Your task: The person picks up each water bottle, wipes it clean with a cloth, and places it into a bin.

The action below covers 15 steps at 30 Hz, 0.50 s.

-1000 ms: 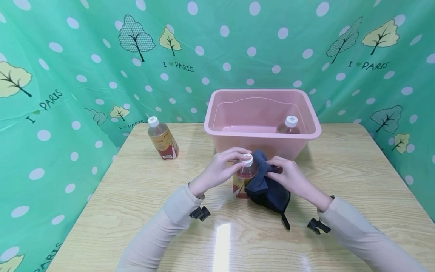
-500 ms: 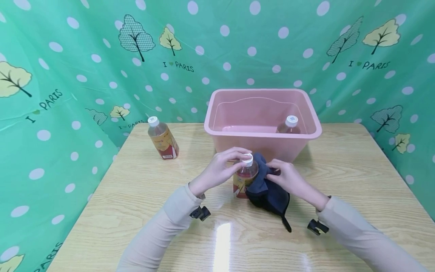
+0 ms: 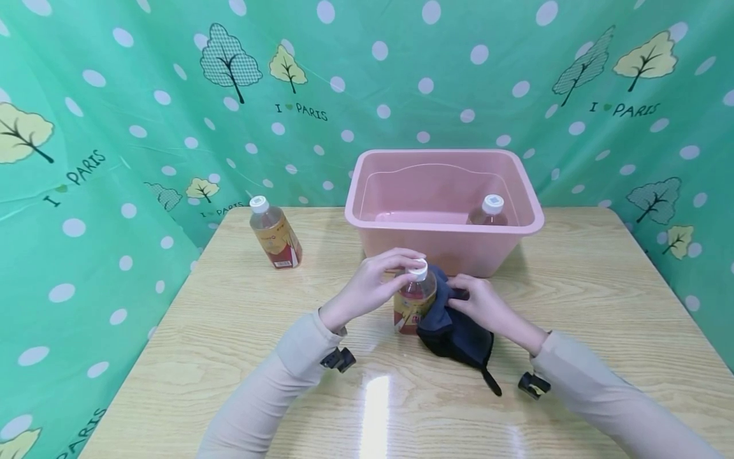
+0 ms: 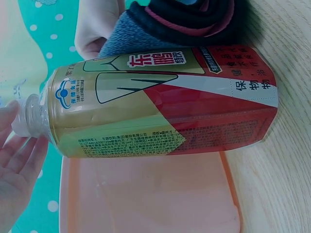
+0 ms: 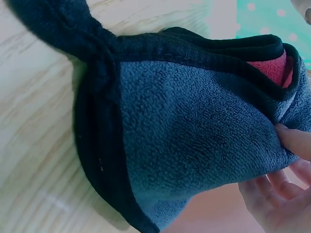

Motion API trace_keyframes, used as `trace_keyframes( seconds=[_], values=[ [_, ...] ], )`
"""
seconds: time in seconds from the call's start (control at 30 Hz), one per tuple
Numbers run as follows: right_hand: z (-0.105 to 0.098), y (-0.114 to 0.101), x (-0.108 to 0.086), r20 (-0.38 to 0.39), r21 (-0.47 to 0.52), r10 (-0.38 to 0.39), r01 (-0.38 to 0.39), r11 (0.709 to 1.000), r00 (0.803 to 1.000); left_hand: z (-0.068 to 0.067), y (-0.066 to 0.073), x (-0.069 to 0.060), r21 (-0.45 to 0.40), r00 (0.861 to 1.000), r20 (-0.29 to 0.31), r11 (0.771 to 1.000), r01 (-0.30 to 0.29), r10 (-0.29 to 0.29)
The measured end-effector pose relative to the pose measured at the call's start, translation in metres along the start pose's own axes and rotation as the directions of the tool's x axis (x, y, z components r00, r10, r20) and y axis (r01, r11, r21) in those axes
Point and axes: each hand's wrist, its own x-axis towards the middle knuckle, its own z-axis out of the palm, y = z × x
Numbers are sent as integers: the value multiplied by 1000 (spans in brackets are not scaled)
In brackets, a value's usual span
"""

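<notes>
A drink bottle [image 3: 410,309] with a white cap and a gold-and-red label stands upright on the table in front of the pink bin. My left hand [image 3: 375,284] grips it by the cap, thumb and fingers around the top. Against the bottle's right side lies a dark grey cloth [image 3: 459,331] with black edging; the right wrist view shows some red on its inner side. My right hand [image 3: 487,306] pinches the bunched cloth [image 5: 194,131] between thumb and fingers. The left wrist view shows the bottle's label [image 4: 160,107] close up, with the cloth touching or nearly touching it.
The pink bin [image 3: 444,226] stands just behind both hands, with another white-capped bottle [image 3: 492,207] inside at its right. A further bottle [image 3: 276,236] stands on the wooden table [image 3: 229,357] at the back left. A green polka-dot curtain [image 3: 367,76] hangs behind.
My right hand has moved slightly down with the cloth along the bottle's right side, and the cloth's hanging loop has shifted right and down. The left hand and bottle have stayed in place.
</notes>
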Motion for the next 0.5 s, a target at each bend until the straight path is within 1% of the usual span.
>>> trace_keyframes(
  seconds=[0.27, 0.5],
  values=[
    [5, 6, 0, 22, -18, -4, 5, 1000, 1000, 0, 0, 0, -3, 1000, 1, 1000, 7, -7],
    [10, 10, -1, 54, -39, 30, -27, 999, 998, 0, 1, 0, -2, 1000, -3, 1000, 12, -12]
  ],
)
